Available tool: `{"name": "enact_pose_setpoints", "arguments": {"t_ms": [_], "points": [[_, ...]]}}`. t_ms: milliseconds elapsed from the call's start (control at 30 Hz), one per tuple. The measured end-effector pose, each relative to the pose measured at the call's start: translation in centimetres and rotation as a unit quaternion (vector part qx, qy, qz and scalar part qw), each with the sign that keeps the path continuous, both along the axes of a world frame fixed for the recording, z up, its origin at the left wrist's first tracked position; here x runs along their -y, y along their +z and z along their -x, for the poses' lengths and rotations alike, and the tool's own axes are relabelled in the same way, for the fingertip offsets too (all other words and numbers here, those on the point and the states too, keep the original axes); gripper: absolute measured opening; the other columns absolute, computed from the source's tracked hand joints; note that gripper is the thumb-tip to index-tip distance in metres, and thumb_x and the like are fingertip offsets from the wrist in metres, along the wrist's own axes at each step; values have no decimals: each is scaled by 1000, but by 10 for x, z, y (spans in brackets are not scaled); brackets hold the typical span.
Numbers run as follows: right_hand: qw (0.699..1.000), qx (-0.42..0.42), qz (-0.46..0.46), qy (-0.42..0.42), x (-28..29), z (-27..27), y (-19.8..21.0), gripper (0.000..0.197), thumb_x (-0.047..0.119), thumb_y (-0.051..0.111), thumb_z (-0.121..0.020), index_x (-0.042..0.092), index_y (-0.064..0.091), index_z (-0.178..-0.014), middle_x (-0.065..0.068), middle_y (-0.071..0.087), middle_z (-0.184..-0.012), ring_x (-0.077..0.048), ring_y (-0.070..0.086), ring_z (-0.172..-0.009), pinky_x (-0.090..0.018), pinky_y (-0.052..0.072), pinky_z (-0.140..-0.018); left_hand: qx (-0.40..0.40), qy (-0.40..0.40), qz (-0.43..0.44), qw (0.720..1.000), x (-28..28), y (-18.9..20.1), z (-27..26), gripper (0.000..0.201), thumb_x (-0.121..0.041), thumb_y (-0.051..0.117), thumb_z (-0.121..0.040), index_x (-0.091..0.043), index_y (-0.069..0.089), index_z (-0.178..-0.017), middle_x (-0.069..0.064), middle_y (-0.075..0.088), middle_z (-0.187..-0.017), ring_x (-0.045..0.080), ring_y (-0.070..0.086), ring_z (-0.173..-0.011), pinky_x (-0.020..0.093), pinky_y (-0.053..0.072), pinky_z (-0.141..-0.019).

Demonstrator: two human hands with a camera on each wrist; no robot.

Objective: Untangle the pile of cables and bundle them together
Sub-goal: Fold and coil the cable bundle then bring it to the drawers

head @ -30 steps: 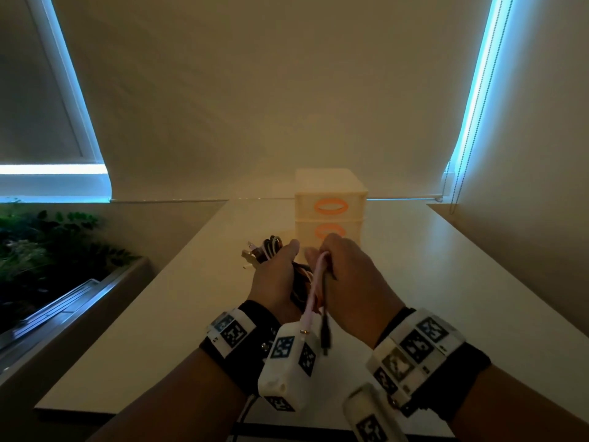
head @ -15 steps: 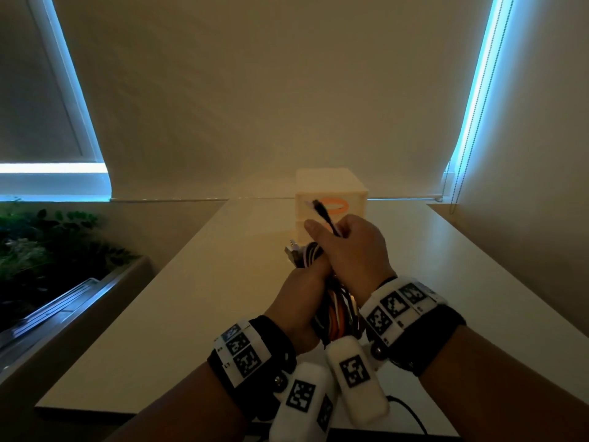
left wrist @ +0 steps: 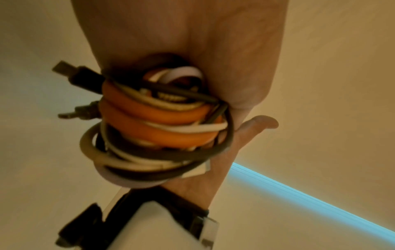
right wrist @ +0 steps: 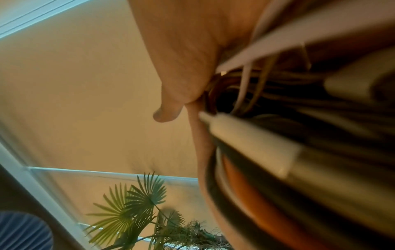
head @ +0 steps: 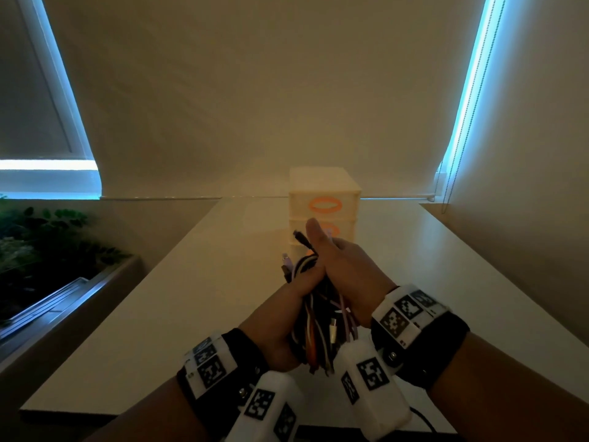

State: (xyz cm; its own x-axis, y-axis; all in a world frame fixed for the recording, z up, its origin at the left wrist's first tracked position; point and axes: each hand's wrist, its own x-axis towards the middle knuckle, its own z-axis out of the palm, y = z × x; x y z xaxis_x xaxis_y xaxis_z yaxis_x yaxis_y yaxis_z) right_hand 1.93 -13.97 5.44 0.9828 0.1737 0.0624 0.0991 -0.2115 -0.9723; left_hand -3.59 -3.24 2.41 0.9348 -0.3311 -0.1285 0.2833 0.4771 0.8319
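A bundle of cables (head: 314, 330) in orange, white, black and pale purple is held upright above the white table (head: 153, 314). My left hand (head: 287, 301) grips the bundle from the left, fingers curled round it. My right hand (head: 342, 266) grips it from the right, thumb raised, with a black plug (head: 299, 238) sticking up beside the thumb. In the left wrist view the looped cable bundle (left wrist: 158, 125) shows orange coils and two dark plugs poking left. The right wrist view is filled by blurred cables (right wrist: 299, 135) close to the lens.
A small cream drawer unit (head: 324, 202) with orange oval handles stands on the table behind my hands. A planter with green plants (head: 47, 244) runs along the left below the window. Walls close in at the back and right.
Both hands have closed together round the bundle and drawn nearer to me. The right hand has brought the loose black cable end up over the top of the bundle.
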Motion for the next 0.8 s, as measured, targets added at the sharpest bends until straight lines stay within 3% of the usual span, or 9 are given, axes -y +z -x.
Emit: {"name": "enact_pose_setpoints", "arguments": {"t_ms": [67,100,167,267,400,467,567,700,800], "points": [[1000,5,-7,24,2,-2,-2,90,94,51,-59,15,74,-96,-8,76,-95,-25,72,-93,-50,54,-94,-5,-10,8,1000,-1,-2,2,46,-48,59,-94,-14,76,-120,19,69,-128,38,65,-121,53,47,-109],[999,12,-13,34,3,-1,-2,87,91,53,-62,15,74,-98,-8,76,-96,-25,73,-93,-50,54,-94,-5,-18,10,1000,-1,-1,3,43,-46,62,-93,-13,78,-116,19,70,-126,38,66,-118,53,46,-109],[999,16,-14,42,4,0,0,81,87,54,-66,15,75,-97,-9,76,-94,-26,73,-92,-51,54,-93,5,-39,17,999,-1,2,5,37,-38,66,-89,-9,80,-108,18,75,-113,33,73,-97,46,57,-94],[1000,17,9,19,1,1,5,91,89,51,-56,10,67,-99,-18,72,-96,-32,71,-90,-55,55,-87,19,-61,2,998,-9,4,3,23,-22,67,-92,-4,79,-100,15,73,-91,25,69,-73,36,60,-70],[999,-3,-33,20,-3,0,2,86,90,50,-53,24,52,-108,-12,68,-109,-26,70,-97,-52,57,-87,24,-72,-49,996,-11,3,-2,3,-10,67,-80,-6,67,-79,10,59,-77,21,56,-65,34,49,-65],[1000,8,-26,16,0,0,0,85,91,43,-60,28,47,-117,-6,63,-116,-22,67,-103,-49,56,-90,24,-64,-49,996,-12,3,-2,4,-8,66,-75,-7,62,-77,10,55,-73,22,54,-63,34,47,-64],[999,40,-19,25,8,5,-4,65,77,37,-85,30,39,-130,-2,59,-120,-18,64,-104,-46,56,-91,17,-35,-22,999,-19,6,-4,8,-6,64,-75,-6,61,-83,8,52,-69,22,50,-61,34,47,-60],[977,211,15,-27,25,12,-17,46,55,50,-91,30,41,-129,0,56,-112,-14,62,-98,-36,56,-83,-14,-14,16,1000,-35,8,-9,45,-8,74,-74,-13,44,-107,3,40,-67,18,34,-63,33,35,-61],[890,438,125,15,39,19,-21,43,27,66,-89,26,44,-126,4,47,-117,-9,54,-104,-28,52,-84,-15,-35,7,999,-45,11,-9,50,-11,79,-75,-15,40,-107,1,39,-67,18,33,-61,32,38,-59]]}}
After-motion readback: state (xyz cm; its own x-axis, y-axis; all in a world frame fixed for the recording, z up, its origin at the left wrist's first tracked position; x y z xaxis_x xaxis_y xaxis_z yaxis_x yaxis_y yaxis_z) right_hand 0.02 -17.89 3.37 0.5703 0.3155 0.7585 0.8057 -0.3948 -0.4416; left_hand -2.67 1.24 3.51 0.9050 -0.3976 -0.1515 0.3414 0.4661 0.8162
